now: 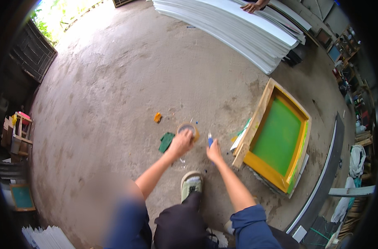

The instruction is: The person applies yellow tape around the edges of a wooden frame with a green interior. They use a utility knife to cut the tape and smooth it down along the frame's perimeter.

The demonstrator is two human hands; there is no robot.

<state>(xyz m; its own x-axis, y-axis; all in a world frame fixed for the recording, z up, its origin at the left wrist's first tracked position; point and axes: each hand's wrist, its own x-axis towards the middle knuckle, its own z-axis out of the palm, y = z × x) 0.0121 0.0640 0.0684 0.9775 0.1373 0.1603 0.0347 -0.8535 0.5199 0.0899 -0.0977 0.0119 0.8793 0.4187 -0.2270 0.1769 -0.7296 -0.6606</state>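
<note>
The left hand (181, 143) closes over the near rim of a roll of tape (189, 129) lying on the concrete floor (114, 83), fingers curled on it. The right hand (214, 152) is wrapped narrowly around a small blue-handled tool (210, 140) whose pale tip sticks up past the knuckles; what kind of tool cannot be told. Just behind both hands, toward the person, sits a green-and-white shoe (191, 183). Just left of the taped hand lies a folded green cloth (166, 142), and a little beyond that an orange scrap (157, 117). To the right of the tool hand, close by, a wooden printing frame (259, 112) with green mesh lies flat. Far beyond the hands a long stack of white sheets (238, 29) stretches away, with another person's hand (252, 6) resting on it.
</note>
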